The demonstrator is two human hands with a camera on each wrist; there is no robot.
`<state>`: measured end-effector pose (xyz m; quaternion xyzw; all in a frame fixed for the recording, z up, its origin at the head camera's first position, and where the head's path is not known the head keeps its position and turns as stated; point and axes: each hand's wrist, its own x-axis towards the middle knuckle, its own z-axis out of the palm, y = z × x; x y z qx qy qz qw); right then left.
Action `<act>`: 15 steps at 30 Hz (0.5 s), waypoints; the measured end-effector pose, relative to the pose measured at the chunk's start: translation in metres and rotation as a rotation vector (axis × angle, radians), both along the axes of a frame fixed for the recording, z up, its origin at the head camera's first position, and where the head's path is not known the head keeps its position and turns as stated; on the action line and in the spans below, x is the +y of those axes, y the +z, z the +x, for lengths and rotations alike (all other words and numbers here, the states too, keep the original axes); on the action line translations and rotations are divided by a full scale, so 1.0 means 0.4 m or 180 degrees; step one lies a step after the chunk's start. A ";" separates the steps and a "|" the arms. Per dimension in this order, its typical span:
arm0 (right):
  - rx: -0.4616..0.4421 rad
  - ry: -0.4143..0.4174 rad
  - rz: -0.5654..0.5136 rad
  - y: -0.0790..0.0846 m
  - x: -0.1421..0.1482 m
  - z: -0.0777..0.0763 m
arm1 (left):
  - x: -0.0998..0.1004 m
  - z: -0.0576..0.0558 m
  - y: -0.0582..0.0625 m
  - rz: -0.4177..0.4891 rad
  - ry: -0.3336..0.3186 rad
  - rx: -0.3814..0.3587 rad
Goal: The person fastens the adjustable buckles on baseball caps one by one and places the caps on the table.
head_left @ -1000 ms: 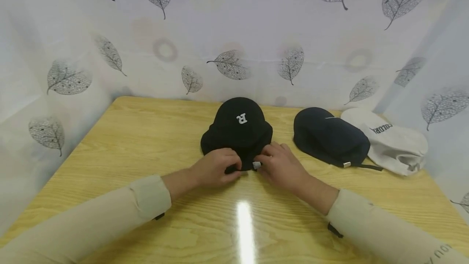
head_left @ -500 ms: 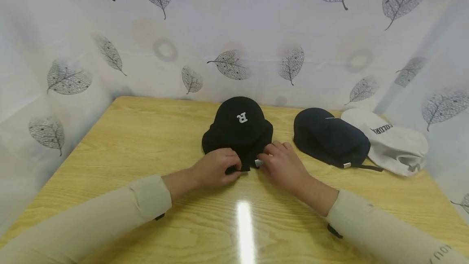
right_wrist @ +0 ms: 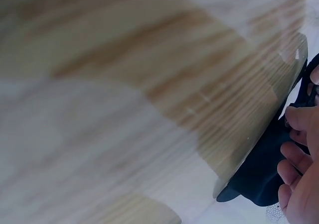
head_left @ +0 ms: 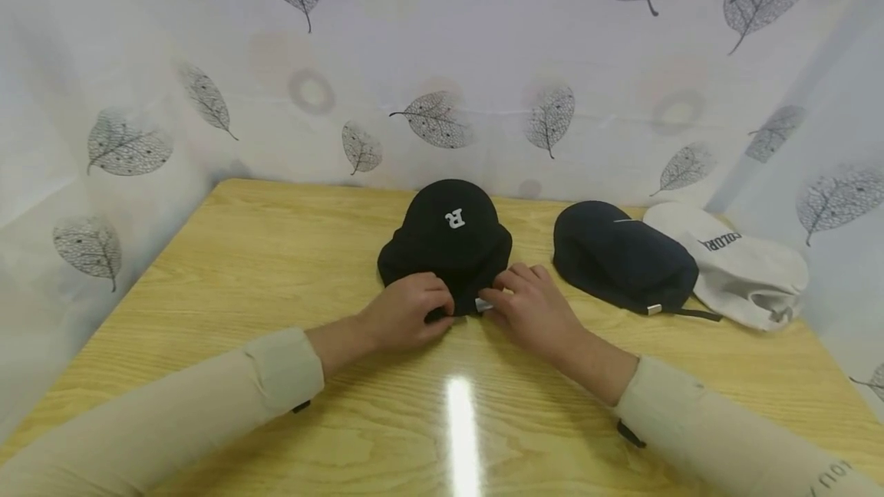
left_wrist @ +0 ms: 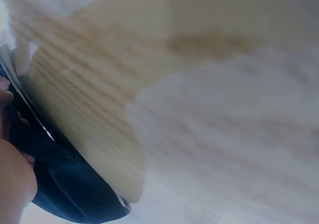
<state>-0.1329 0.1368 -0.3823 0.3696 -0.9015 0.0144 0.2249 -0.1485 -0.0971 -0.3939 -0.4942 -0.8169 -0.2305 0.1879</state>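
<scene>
A black cap with a white letter R stands at the middle of the table, its back edge towards me. The left hand pinches the left part of that back edge, by the strap, between thumb and curled fingers. On the other side the right hand grips the edge beside a small silver buckle. How the strap runs through the buckle is too small to tell. In the left wrist view the cap shows low at left; in the right wrist view fingertips touch the dark cloth.
To the right lies a navy cap with a loose strap, partly over a white cap with dark lettering. The wooden table meets a leaf-patterned curtain at the back.
The strap end and the buckle drew slightly apart half a second ago and are now closer together. Both hands keep their hold with small shifts; the other caps stay put.
</scene>
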 end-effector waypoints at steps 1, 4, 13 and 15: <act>0.0016 0.0031 -0.0022 0.000 0.000 0.000 | 0.000 0.000 0.000 0.0003 -0.0002 0.0017; 0.0030 0.0147 -0.0112 0.002 -0.001 0.000 | 0.000 -0.002 -0.001 0.0009 -0.0012 0.0069; 0.0061 0.0553 -0.0334 0.001 -0.013 -0.002 | -0.001 -0.006 0.000 0.0058 -0.0019 0.0239; 0.0079 0.0561 -0.0336 -0.001 -0.015 -0.005 | -0.003 -0.009 0.001 0.0069 -0.0009 0.0287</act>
